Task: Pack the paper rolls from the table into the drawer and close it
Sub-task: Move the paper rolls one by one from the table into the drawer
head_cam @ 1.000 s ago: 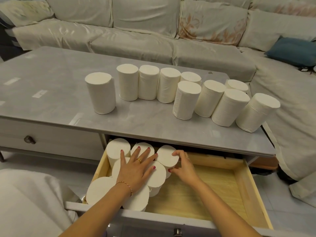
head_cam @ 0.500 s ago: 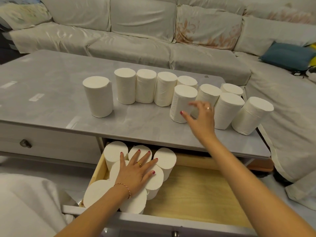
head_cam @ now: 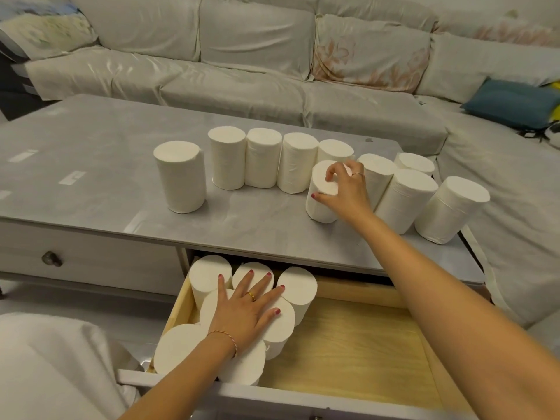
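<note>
Nine paper rolls stand on the worktop (head_cam: pixel 106 153); seven more are already packed upright at the left end of the drawer (head_cam: pixel 357 344). Your right hand (head_cam: pixel 342 192) has its grip closed over the top of the nearest roll (head_cam: pixel 321 204), thumb in front, fingers behind. It looks light and soft, so squeeze gently and take it around the upper rim. Rolls stand just beside it on the right and behind, so lift straight up. Your left hand (head_cam: pixel 242 310) lies flat and open on the packed rolls (head_cam: pixel 298 286), holding nothing. Behind, the sofa (head_cam: pixel 242 86) is well apart.
</note>
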